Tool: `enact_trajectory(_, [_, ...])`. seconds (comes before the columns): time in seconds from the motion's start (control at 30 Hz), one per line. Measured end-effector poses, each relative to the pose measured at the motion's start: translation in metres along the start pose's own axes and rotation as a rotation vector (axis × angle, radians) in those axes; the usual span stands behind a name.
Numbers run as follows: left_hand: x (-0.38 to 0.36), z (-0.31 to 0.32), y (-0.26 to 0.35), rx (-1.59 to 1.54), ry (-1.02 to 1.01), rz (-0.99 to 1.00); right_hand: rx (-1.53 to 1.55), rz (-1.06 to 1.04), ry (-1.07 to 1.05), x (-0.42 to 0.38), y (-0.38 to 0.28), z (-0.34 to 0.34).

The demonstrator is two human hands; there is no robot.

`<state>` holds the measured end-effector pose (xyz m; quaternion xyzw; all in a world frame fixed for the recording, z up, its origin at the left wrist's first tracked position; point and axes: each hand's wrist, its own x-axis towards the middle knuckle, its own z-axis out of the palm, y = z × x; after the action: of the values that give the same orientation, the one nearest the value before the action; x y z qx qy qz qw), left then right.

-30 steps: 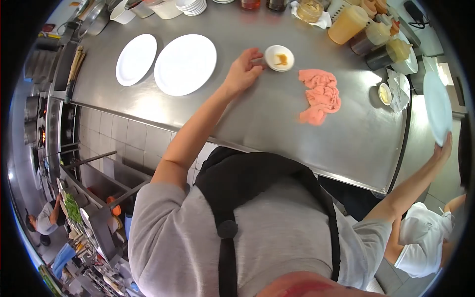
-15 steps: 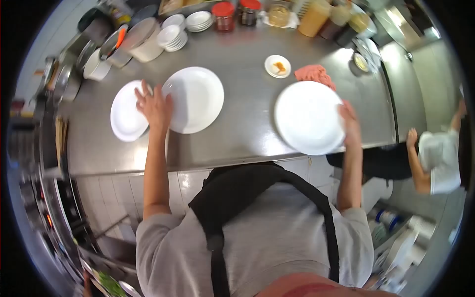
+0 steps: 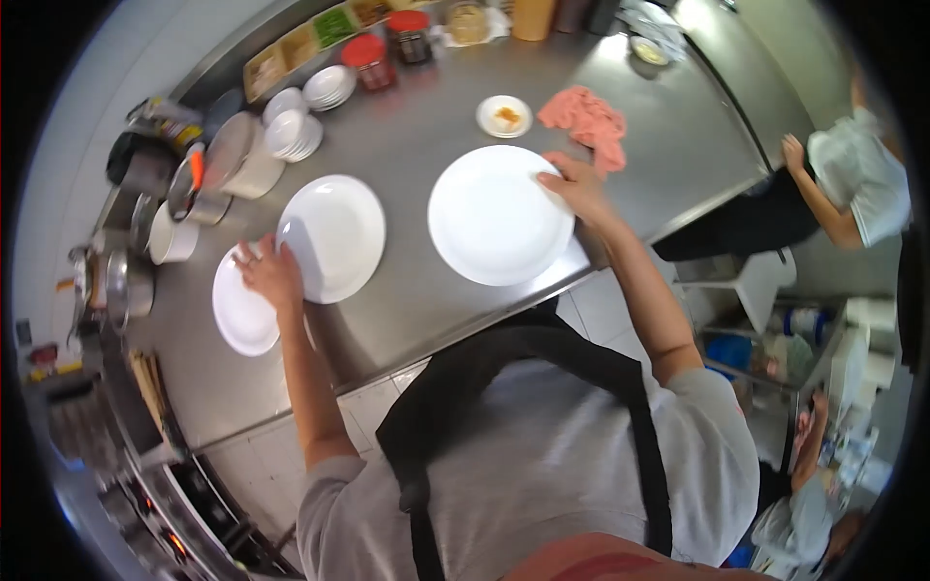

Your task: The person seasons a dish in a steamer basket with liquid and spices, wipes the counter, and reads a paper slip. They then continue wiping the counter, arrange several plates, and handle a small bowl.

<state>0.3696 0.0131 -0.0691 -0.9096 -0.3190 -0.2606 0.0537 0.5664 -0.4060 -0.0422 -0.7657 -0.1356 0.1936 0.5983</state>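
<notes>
My right hand (image 3: 581, 191) grips the right rim of a large white plate (image 3: 499, 218), thumb on top and fingers at the edge. My left hand (image 3: 268, 276), fingers spread, rests at the right part of a white oval-looking plate (image 3: 240, 315) on the left. Between the two hands lies another white plate (image 3: 339, 237), close beside the left hand. Beyond the right plate are a pink cloth (image 3: 587, 118) and a small white dish (image 3: 504, 116) with an orange-brown smear.
Along the back of the steel counter (image 3: 407, 136) stand stacked small bowls (image 3: 293, 134), red-lidded jars (image 3: 368, 60), pots and a white tub (image 3: 244, 160). A co-worker (image 3: 852, 179) stands to the right; another person (image 3: 799, 518) is at lower right. A stove (image 3: 165, 523) is at lower left.
The view has turned. The right plate, held by my right hand, has moved left, closer to the middle plate and away from the pink cloth. My left hand stays by the left plate.
</notes>
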Motion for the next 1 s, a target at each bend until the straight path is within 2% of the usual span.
enact_trajectory(0.07, [0.007, 0.002, -0.006, 0.044, -0.046, -0.02, -0.051, -0.056, -0.024, 0.004, -0.003, 0.008])
enact_trajectory(0.13, [0.02, 0.009, -0.006, -0.084, 0.036, 0.03, -0.292, -0.052, 0.01, 0.003, -0.006, 0.012])
enact_trajectory(0.17, [0.031, -0.001, 0.007, -0.209, 0.051, 0.086, -0.291, -0.062, -0.008, 0.003, -0.006, 0.015])
enact_trajectory(0.23, [0.056, 0.011, 0.017, -0.625, -0.093, 0.13, -0.332, -0.101, -0.014, 0.004, -0.004, 0.019])
enact_trajectory(0.3, [0.072, 0.013, 0.049, -1.122, -0.206, -0.162, -0.373, -0.148, -0.003, 0.003, -0.009, 0.017])
enact_trajectory(0.33, [0.082, 0.019, 0.06, -1.118, -0.19, -0.172, -0.407, -0.184, 0.029, 0.004, -0.011, 0.015])
enact_trajectory(0.4, [0.1, 0.031, 0.073, -1.657, -0.364, -0.531, -0.4, -0.201, 0.064, 0.004, -0.014, 0.007])
enact_trajectory(0.5, [0.105, 0.055, 0.073, -1.637, -0.389, -0.492, -0.414, -0.185, 0.132, 0.0, -0.024, -0.004])
enact_trajectory(0.57, [0.102, 0.091, 0.046, -1.762, -0.382, -0.477, -0.448, -0.129, 0.196, -0.011, -0.026, -0.023])
enact_trajectory(0.6, [0.097, 0.081, 0.04, -1.77, -0.315, -0.551, -0.497, -0.198, 0.206, -0.009, -0.026, -0.033])
enact_trajectory(0.63, [0.1, 0.074, 0.032, -1.854, -0.278, -0.846, -0.549, -0.263, 0.217, -0.008, -0.026, -0.046])
enact_trajectory(0.67, [0.099, 0.073, 0.019, -1.92, -0.249, -0.735, -0.558, -0.192, 0.236, -0.009, -0.032, -0.061])
enact_trajectory(0.7, [0.109, 0.104, -0.016, -2.117, -0.28, -0.719, -0.56, -0.125, 0.25, -0.008, -0.037, -0.074])
enact_trajectory(0.8, [0.121, 0.06, 0.006, -1.917, -0.073, -0.988, -0.619, -0.184, 0.407, 0.004, -0.034, -0.104])
enact_trajectory(0.87, [0.115, 0.054, 0.005, -1.929, -0.142, -0.919, -0.81, -0.155, 0.452, 0.016, -0.031, -0.116])
enact_trajectory(0.9, [0.114, 0.053, 0.004, -1.927, -0.182, -0.863, -0.806, -0.151, 0.457, 0.021, -0.031, -0.117])
enact_trajectory(1.0, [0.108, 0.049, 0.007, -1.88, -0.18, -0.87, -0.834, -0.225, 0.43, 0.034, -0.022, -0.106])
